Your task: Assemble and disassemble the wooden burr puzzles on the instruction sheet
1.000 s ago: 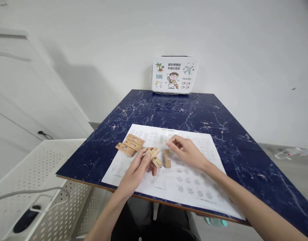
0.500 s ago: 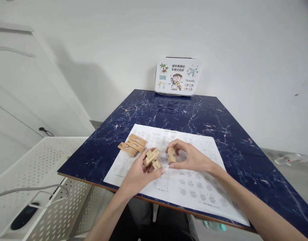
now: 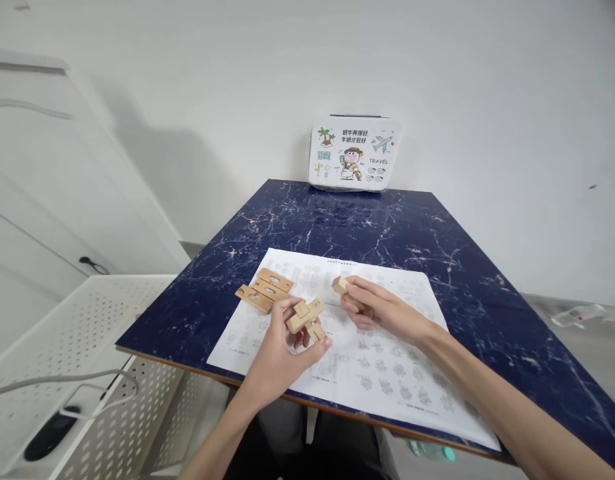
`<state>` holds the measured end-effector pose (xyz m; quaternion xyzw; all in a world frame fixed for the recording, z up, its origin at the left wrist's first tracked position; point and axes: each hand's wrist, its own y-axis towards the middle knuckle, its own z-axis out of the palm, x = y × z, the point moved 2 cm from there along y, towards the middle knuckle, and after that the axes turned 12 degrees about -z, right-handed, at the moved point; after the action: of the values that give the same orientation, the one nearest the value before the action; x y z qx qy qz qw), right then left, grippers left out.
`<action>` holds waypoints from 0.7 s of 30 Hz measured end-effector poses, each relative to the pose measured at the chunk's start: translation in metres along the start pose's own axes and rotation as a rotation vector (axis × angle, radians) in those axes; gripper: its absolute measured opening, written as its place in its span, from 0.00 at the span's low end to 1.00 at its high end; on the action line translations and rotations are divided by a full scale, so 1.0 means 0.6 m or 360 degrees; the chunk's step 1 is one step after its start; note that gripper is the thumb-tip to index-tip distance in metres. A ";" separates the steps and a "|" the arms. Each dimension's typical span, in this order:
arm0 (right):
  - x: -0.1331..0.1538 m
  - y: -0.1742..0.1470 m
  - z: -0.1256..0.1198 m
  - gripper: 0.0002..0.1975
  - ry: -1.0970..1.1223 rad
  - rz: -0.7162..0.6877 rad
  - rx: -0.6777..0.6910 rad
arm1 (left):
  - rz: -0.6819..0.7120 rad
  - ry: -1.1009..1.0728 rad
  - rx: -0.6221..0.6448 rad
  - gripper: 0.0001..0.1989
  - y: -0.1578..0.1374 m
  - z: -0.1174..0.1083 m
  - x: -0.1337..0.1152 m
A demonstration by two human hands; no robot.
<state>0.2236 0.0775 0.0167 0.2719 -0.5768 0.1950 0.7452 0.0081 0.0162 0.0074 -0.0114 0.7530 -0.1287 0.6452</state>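
Note:
My left hand (image 3: 282, 350) is closed around two or more joined wooden puzzle pieces (image 3: 305, 316), crossed over one another, with small marks on their faces. To the right, a single wooden puzzle piece (image 3: 341, 286) is gripped in my right hand (image 3: 382, 307), its end pointing up and to the left; the fingers cover most of it. The two hands are apart, above a printed paper sheet (image 3: 407, 293). Just beyond my left hand lie several flat slotted wooden pieces (image 3: 265, 289), side by side and numbered 1, 2 and 3.
Everything rests on a blue marbled table (image 3: 337, 227). A white cartoon-printed case (image 3: 355, 153) stands at its far edge against the wall. At the left is a white perforated shelf (image 3: 77, 320) with a cable and a black device (image 3: 52, 433). A clear plastic item (image 3: 585, 315) lies right of the table.
My right hand has turned the wooden piece from upright to slanted and shifted its grip slightly. The left hand's joined pieces have tilted a little; the flat numbered pieces have not moved.

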 end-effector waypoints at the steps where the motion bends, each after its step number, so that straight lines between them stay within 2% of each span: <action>1: 0.001 0.000 0.000 0.16 0.0028 0.0003 0.0014 | 0.0005 -0.0018 -0.0017 0.28 0.000 0.000 0.001; 5: -0.001 -0.003 -0.004 0.17 0.0001 0.0052 -0.0006 | 0.0084 -0.0041 -0.0114 0.26 0.002 -0.005 0.002; 10: -0.009 -0.005 -0.001 0.22 0.0178 0.0339 -0.0078 | 0.0138 -0.0085 -0.0212 0.26 0.001 -0.009 0.002; 13: -0.012 -0.004 0.005 0.23 0.0316 0.0392 -0.0016 | 0.0156 -0.0070 -0.0200 0.26 0.002 -0.009 0.006; 16: -0.012 -0.002 0.012 0.18 0.0390 0.0386 0.0116 | 0.0209 -0.0001 -0.0223 0.28 0.001 -0.009 0.011; 18: -0.012 -0.002 0.016 0.16 0.0363 0.0362 0.0186 | 0.0233 0.0089 -0.0261 0.29 -0.001 -0.010 0.013; 21: -0.013 -0.004 0.021 0.21 0.0192 0.0359 0.0258 | 0.0276 0.0286 -0.0376 0.30 -0.007 -0.010 0.012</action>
<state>0.2135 0.0676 0.0114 0.2525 -0.5403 0.3393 0.7275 0.0007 0.0119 0.0020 -0.0105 0.8157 0.0162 0.5782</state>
